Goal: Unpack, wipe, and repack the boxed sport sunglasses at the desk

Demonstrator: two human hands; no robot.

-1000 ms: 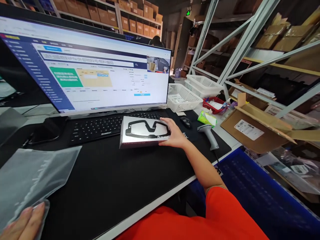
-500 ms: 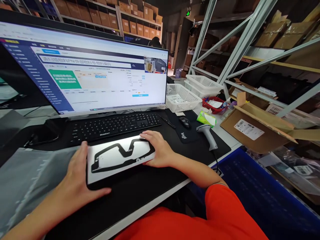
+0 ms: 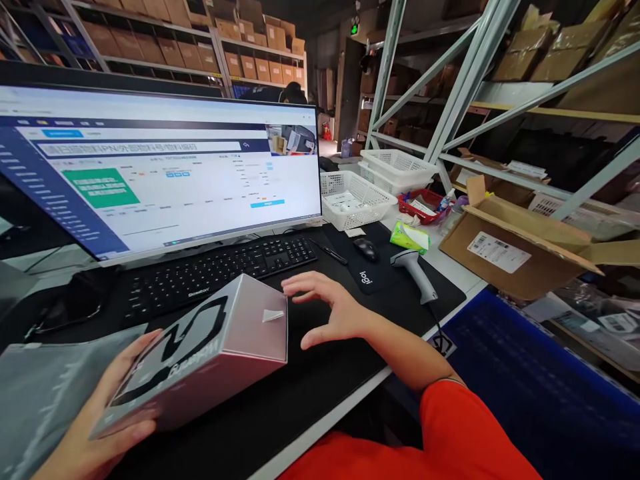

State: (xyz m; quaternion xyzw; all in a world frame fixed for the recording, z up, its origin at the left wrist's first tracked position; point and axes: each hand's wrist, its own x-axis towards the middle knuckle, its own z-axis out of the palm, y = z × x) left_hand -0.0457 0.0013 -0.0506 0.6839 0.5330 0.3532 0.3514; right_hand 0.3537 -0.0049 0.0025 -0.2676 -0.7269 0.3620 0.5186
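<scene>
Silver box: here it is, the carton with the black goggle-shaped outline [image 3: 200, 373], tilted above the black desk mat [image 3: 310, 400] in front of the keyboard [image 3: 210, 267]; whether its lower edge meets the mat, I cannot tell.
Left hand: this hand [image 3: 90, 427] has the box gripped at its near-left end, thumb along the lower side, fingers around the far side.
Right hand: spread wide and holding nothing, this hand [image 3: 337, 312] hangs just off the box's right end, thumb and fingers well parted; whether a fingertip brushes the edge, I cannot tell.
White tab: a small pale flap [image 3: 273, 316] sticks out from that right end, facing the right hand.
Zip bag: the frosted plastic bag [image 3: 40, 387] lies at the left, partly behind the left hand.
Mouse and scanner: black mouse [image 3: 366, 249] on the "logi" pad [image 3: 367, 278], grey handheld barcode scanner [image 3: 417, 275] beside it.
Baskets: 2 white plastic baskets, front [image 3: 355, 219] and rear [image 3: 400, 177], right of the lit monitor [image 3: 175, 193].
</scene>
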